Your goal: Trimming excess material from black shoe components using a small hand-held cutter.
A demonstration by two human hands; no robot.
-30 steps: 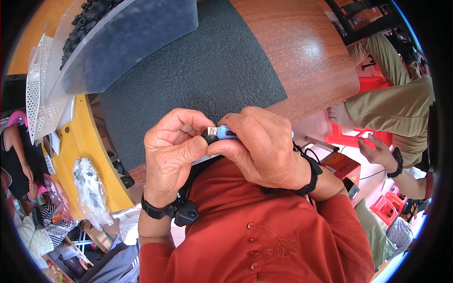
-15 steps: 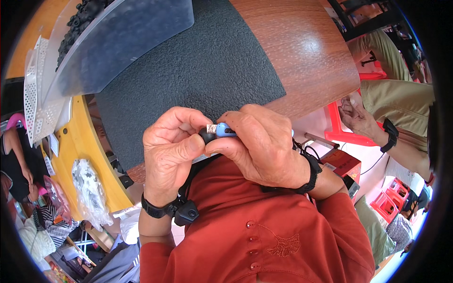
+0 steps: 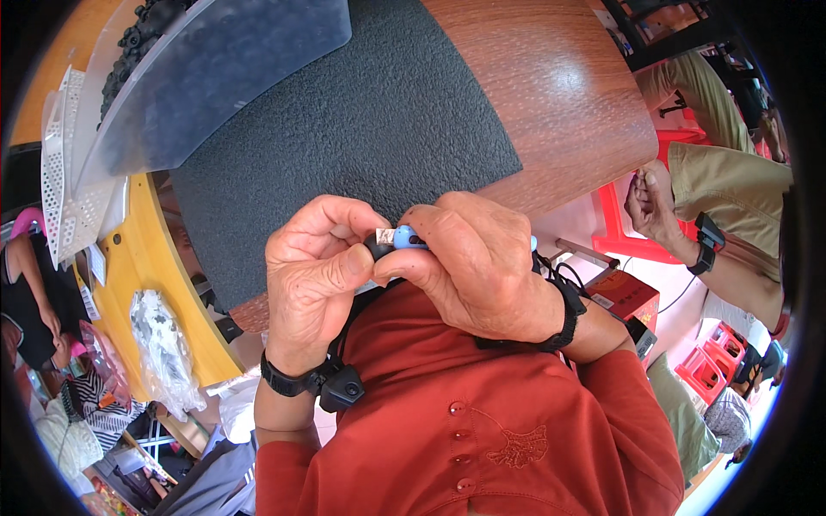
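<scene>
My left hand [image 3: 317, 273] pinches a small rounded black part [image 3: 376, 247] between thumb and fingertips; most of it is hidden by the fingers. Wrapped round a blue-handled knife [image 3: 406, 237] with a short, flat metal blade [image 3: 385, 235] is my right hand [image 3: 482, 267]. The blade lies against or just over the top of the black part; exact contact cannot be made out. The handle's far end pokes out to the right of the right hand. Both hands are held close together over the near edge of a dark textured mat [image 3: 344, 112].
A clear plastic bin [image 3: 232, 77] with several black pieces [image 3: 138, 47] stands at the upper left, beside a white perforated tray [image 3: 60, 163]. The mat lies on a brown wooden table [image 3: 551, 95]. Another person's hand [image 3: 654, 206] is at the right, near a red stool [image 3: 613, 219].
My hands hold nearly the same pose, with the blue knife turned slightly. At the right, the other person's hand has closed up and shifted a little.
</scene>
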